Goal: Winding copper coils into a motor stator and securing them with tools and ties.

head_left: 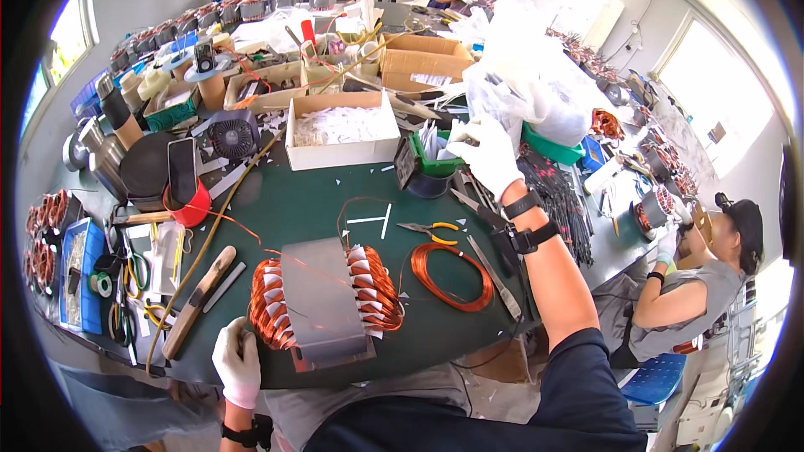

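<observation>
A motor stator [314,297] lies on the green mat in front of me, a grey core with copper windings and white insulating slips at both ends. Beside its left end, at the table edge, is my white-gloved left hand [237,362], fingers loosely curled, with nothing visible in it. My gloved right hand [488,155] is stretched forward to the green holder [435,166] of white paper slips [432,142]. Its fingers are pinched together beside the slips; what they grip is hidden. A copper wire coil [452,307] and yellow-handled pliers [434,231] lie right of the stator.
A white box [343,149] of paper scraps stands behind the mat. On the left are a wooden stick [199,301], a red cup holding a phone [186,201] and a blue tray [82,276]. Black sleeved leads [557,205] lie right. A co-worker [703,285] sits far right.
</observation>
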The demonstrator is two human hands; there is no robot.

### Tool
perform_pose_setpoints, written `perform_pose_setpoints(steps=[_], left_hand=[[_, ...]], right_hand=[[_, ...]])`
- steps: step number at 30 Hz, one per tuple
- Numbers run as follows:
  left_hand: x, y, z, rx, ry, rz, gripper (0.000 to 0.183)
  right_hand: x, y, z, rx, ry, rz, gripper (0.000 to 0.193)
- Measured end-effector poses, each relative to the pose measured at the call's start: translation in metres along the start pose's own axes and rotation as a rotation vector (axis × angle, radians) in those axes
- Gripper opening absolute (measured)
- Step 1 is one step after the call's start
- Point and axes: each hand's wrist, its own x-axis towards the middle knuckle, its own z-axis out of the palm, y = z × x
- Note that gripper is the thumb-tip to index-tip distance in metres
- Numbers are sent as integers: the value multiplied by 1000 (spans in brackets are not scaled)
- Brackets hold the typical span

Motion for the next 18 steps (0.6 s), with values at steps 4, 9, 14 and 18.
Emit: perform_pose_setpoints(steps=[4, 9, 14, 18], left_hand=[[7, -6, 9, -4, 18, 59, 20], [-5, -2, 0, -38, 51, 89, 17], [-5, -1, 0, -61, 69, 125, 15], [-10, -2, -1, -78, 84, 142, 14]], right_hand=[[12, -5, -15, 333, -9, 111, 16], [-10, -3, -27, 353, 111, 100, 15], [-22, -1, -38, 195, 320, -46, 19], [-46, -25, -71, 53, 482, -121, 21]])
